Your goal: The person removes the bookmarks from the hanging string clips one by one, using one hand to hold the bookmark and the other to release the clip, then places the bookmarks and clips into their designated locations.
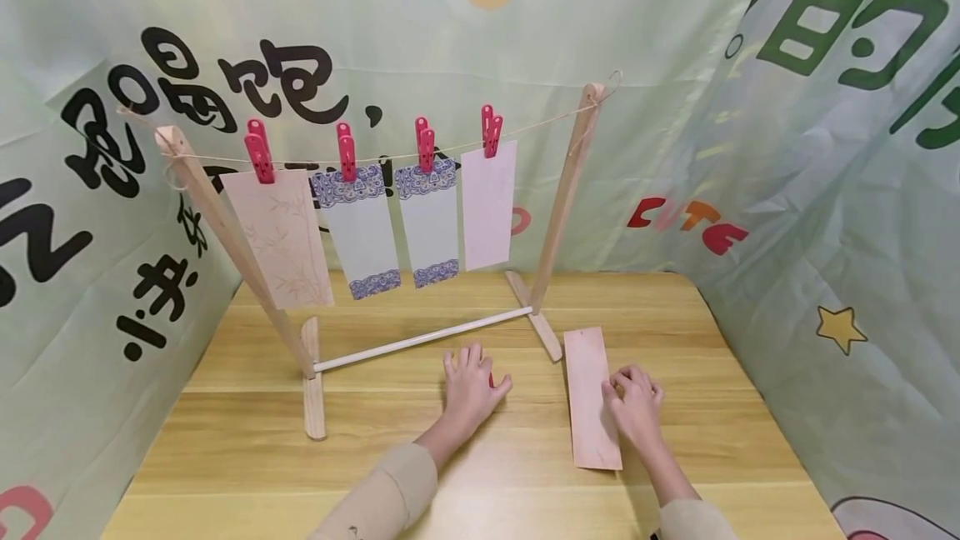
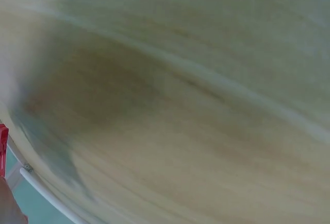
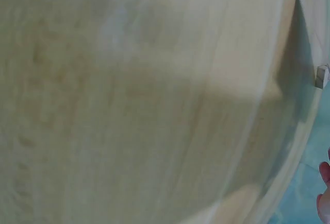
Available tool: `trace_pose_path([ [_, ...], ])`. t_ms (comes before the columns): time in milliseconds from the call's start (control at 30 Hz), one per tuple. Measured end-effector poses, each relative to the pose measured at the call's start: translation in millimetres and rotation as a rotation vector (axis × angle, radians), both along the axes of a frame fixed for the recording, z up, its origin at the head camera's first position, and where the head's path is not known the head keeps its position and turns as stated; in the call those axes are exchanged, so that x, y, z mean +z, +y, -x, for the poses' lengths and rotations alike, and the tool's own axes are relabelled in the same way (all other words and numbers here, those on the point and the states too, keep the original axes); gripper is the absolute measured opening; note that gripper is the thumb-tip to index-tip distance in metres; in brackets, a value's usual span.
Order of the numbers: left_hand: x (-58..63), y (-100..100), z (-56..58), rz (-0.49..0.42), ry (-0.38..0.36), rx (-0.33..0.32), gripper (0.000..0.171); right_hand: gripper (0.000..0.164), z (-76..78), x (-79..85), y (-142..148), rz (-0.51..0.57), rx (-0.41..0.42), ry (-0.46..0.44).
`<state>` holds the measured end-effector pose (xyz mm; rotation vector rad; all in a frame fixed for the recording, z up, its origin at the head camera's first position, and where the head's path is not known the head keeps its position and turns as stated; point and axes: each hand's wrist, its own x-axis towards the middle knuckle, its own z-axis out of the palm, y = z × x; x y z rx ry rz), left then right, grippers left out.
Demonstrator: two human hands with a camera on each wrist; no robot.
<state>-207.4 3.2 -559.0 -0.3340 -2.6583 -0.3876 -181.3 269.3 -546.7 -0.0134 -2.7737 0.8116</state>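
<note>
My left hand [image 1: 471, 386] is low over the middle of the table, its fingers bent downward. A small red clothespin [image 1: 491, 380] shows between its thumb and fingers; in the left wrist view that clothespin [image 2: 3, 149] stands up at the fingers. To the right, my right hand [image 1: 636, 407] pinches the right long edge of a pale pink paper strip [image 1: 588, 402]. In the right wrist view only a few fingertips [image 3: 324, 173] appear at the edge, and the paper's grip is hidden there.
A wooden stand with a white crossbar [image 1: 423, 338] and a string [image 1: 540, 121] stands behind the hands. Four clips hold a bamboo-print sheet [image 1: 281, 240], two blue-bordered sheets [image 1: 365, 232] and a plain pink sheet [image 1: 489, 211]. Printed cloth [image 1: 600, 32] surrounds the table [image 1: 375, 432].
</note>
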Motion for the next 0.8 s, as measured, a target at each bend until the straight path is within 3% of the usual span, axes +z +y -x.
trace_pose_path([
  [467,-9.7,2,-1.4,0.023,-0.12,-0.008,0.039,0.02,0.0,-13.6,9,-0.067,-0.01,-0.042],
  [800,-15.9,6,-3.2,0.118,-0.127,0.01,0.044,0.024,-0.3,-19.3,15,-0.128,-0.025,-0.105],
])
